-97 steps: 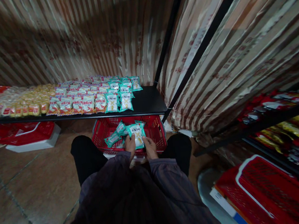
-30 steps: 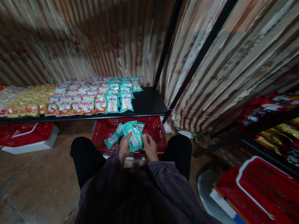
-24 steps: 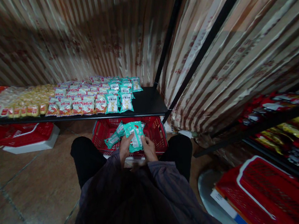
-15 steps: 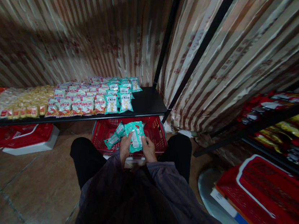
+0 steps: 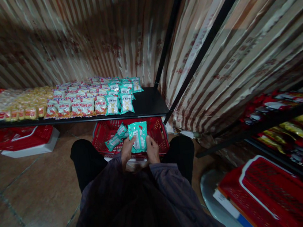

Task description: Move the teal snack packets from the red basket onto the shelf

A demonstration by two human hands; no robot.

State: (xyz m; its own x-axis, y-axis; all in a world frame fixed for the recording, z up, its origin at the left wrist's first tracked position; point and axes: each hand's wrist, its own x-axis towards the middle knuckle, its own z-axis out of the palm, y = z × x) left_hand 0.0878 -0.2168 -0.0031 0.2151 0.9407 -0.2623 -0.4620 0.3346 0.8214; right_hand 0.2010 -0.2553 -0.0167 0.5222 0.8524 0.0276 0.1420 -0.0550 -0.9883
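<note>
Between my knees, my left hand [image 5: 127,150] and my right hand [image 5: 152,149] grip a teal snack bag [image 5: 138,136] by its two sides, its printed label panel facing up. The bag is over a red plastic basket [image 5: 157,127]. More teal snack bags [image 5: 117,137] lie inside the basket to the left of the held one. In front, on a black shelf [image 5: 150,102], teal and white snack bags [image 5: 112,104] stand in rows at the right end of the stock.
Orange and white snack bags [image 5: 83,107] and small yellow packs [image 5: 27,112] fill the shelf leftward. Another red basket [image 5: 19,137] is beneath it. At right are an upturned-looking red basket [image 5: 282,189] and a rack of yellow packets [image 5: 294,131]. A pleated curtain [image 5: 89,36] hangs behind.
The held bag has shifted slightly right and looks straighter and flatter. My right fingers have moved and now pinch its right edge. The shelf stock looks unchanged.
</note>
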